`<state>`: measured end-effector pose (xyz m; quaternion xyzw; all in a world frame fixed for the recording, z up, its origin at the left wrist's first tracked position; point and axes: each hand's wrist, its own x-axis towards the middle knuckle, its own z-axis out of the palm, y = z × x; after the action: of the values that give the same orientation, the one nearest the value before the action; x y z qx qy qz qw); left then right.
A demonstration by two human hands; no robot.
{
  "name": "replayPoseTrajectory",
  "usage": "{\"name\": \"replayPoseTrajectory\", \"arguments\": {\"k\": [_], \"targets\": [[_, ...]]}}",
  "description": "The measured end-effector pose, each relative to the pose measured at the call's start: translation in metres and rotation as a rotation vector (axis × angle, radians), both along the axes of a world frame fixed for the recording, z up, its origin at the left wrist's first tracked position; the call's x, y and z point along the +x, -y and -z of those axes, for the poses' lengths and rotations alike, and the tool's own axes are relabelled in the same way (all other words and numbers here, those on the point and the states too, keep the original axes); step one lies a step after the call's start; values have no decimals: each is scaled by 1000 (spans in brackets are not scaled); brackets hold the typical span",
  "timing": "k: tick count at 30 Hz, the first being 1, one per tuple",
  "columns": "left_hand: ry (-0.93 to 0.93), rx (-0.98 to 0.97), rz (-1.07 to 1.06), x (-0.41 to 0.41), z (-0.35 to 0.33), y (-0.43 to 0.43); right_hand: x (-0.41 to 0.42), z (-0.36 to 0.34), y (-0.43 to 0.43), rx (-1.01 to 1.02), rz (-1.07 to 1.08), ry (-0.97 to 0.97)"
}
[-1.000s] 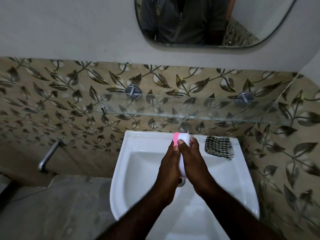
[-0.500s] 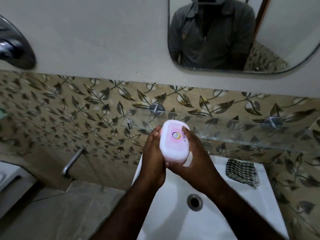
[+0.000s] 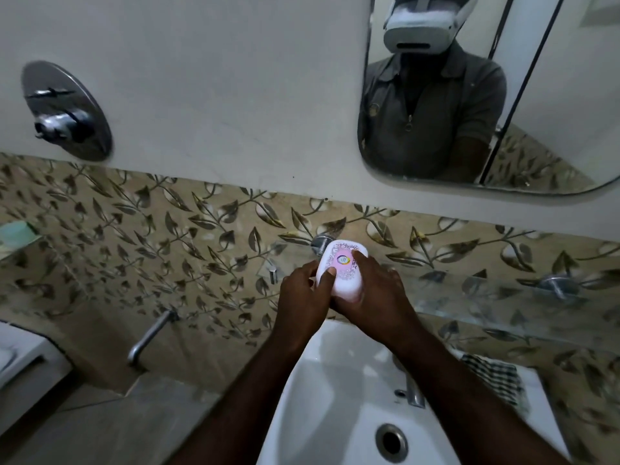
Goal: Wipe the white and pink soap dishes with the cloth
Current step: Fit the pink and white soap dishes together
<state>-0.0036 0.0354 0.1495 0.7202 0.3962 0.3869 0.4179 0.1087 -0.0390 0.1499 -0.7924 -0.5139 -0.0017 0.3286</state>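
Both hands hold a white and pink soap dish [image 3: 342, 271] up at the height of the glass shelf [image 3: 486, 293], above the white basin [image 3: 335, 397]. My left hand [image 3: 303, 297] grips its left side, thumb lying on the lid. My right hand [image 3: 375, 293] cups it from the right and below, with a finger on the pink label. The checked cloth [image 3: 493, 375] lies on the basin's right rim, apart from both hands.
A basin tap [image 3: 411, 392] and drain [image 3: 391, 443] sit below my arms. A wall spout [image 3: 151, 333] sticks out at the left, a round shower control [image 3: 65, 110] above it. A mirror [image 3: 486, 95] hangs at the upper right. Something pale green [image 3: 16, 231] sits at the far left.
Both hands have lifted the soap dish from over the basin up to the glass shelf's level. The head has tilted up, so the cloth now sits lower in view.
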Motion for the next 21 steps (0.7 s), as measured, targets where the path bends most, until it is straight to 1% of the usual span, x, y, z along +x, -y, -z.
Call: {"name": "replayPoseTrajectory", "arguments": {"k": [6, 9, 11, 12, 13, 14, 15, 16, 17, 18, 19, 21], "targets": [[18, 92, -48, 7, 7, -6, 7, 2, -11, 10, 44, 67], [43, 73, -50, 10, 11, -7, 6, 0, -9, -26, 39, 103], [109, 8, -120, 10, 13, -6, 3, -5, -4, -46, 47, 129], [181, 2, -183, 9, 15, -4, 2, -8, 1, -8, 44, 125], [271, 35, -247, 6, 17, 1, 3, -10, 9, 78, 31, 104], [354, 90, -290, 3, 19, 9, 2, -11, 20, 204, 18, 83], [409, 137, -285, 1, 24, 21, 2, -7, 35, 347, 21, 66], [436, 165, -233, 1, 31, 34, 1, -1, 51, 467, 41, 54], [430, 180, -147, 2, 40, 51, 1, 9, 69, 533, 68, 38], [395, 198, -45, 5, 49, 69, 1, 21, 85, 549, 95, 4], [340, 213, 63, 8, 59, 85, 2, 34, 100, 526, 123, -50], [201, 206, 266, 24, 79, 117, 14, 67, 129, 406, 221, -148]]}}
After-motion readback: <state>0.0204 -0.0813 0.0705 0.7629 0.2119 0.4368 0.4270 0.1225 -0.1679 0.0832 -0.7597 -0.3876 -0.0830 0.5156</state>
